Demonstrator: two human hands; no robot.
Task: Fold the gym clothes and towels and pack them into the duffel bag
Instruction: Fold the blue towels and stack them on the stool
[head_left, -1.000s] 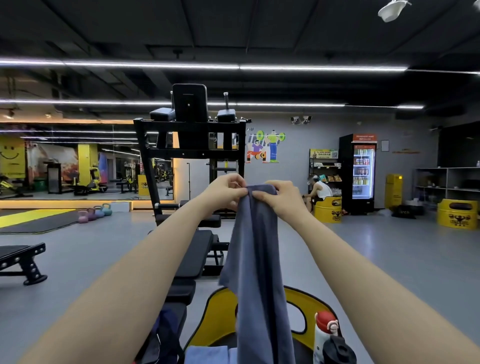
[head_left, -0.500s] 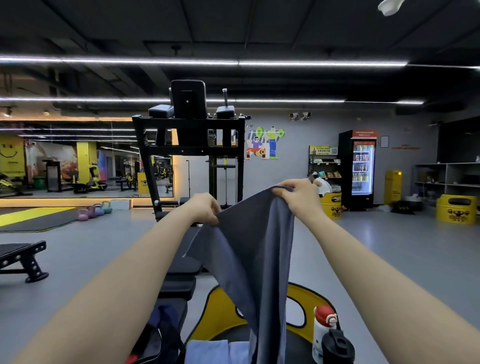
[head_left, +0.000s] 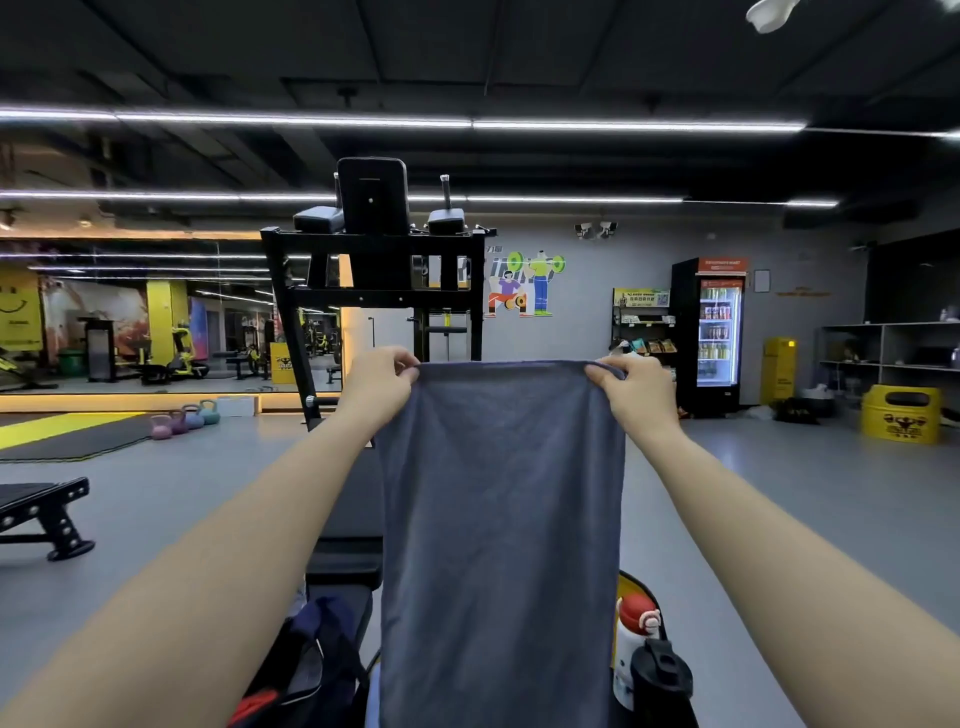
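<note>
Towel held spread at arm's length.
The left hand (head_left: 375, 385) and right hand (head_left: 635, 388) each pinch a top corner of the grey towel (head_left: 501, 530), which hangs flat above the dark duffel bag (head_left: 317, 660).

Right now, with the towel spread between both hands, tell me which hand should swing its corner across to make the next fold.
Either could: the left hand and right hand each pinch a top corner of the grey towel at equal height. Slight edge to the right, since bottles stand below it, so moving left keeps clear.
</note>
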